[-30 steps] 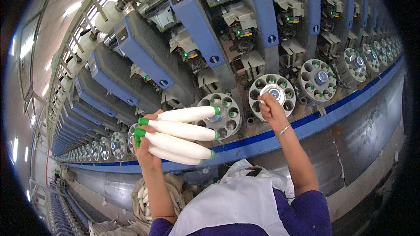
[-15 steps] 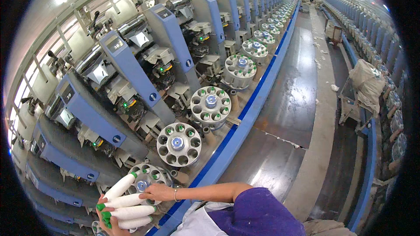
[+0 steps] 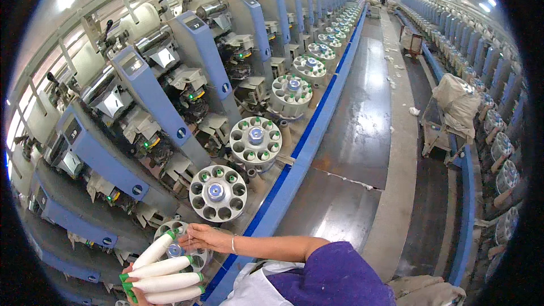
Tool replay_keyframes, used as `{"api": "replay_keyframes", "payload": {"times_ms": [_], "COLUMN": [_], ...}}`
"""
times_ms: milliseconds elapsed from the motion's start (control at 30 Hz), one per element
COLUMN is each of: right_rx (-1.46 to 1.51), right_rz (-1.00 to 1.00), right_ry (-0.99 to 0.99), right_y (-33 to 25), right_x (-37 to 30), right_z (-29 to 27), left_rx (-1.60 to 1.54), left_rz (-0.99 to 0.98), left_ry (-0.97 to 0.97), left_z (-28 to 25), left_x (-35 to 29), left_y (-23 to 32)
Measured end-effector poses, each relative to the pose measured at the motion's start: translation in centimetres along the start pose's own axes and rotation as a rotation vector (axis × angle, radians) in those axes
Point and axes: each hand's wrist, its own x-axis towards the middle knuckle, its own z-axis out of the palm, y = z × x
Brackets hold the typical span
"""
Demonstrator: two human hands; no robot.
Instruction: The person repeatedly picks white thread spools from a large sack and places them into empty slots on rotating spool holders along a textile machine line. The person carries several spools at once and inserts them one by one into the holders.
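At the lower left, my left hand (image 3: 135, 294) is closed around the green-tipped ends of several white yarn bobbins (image 3: 161, 268), which fan out to the right. Just above them, my right hand (image 3: 207, 238) reaches over a round bobbin magazine (image 3: 198, 262) with its fingers stretched out and apart; no bobbin shows in it. Whether a fine thread runs from its fingers I cannot make out. That magazine has a blue hub and round pockets, partly hidden behind the bobbins and my hand. The bobbins lie slanted in front of the magazine's near side.
Beyond stands another round magazine (image 3: 219, 193), with a few green tips in its pockets. Blue-grey winding units (image 3: 148, 97) line the left side. A blue rail (image 3: 306, 175) borders the aisle floor (image 3: 345, 161). Across it, a cloth-covered cart (image 3: 453, 102) stands near a second machine row.
My right hand has moved up off the bobbins to above the magazine, its fingers spreading. The bobbins in my left hand fan out more. The whole view has shifted slightly.
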Motion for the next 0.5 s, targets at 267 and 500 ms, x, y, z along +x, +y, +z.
{"api": "replay_keyframes", "payload": {"times_ms": [267,500], "right_rx": [-0.071,-0.625], "right_rz": [0.032,0.188], "right_ry": [0.003,-0.105], "right_y": [-0.3,0.1], "right_x": [-1.1,-3.0], "right_z": [-2.0,-3.8], "left_rx": [-0.081,-0.186], "left_rz": [-0.060,-0.119], "left_ry": [-0.012,-0.018], "left_z": [-0.2,-0.4], "left_x": [0.3,0.1], "left_y": [-1.5,-2.6]}}
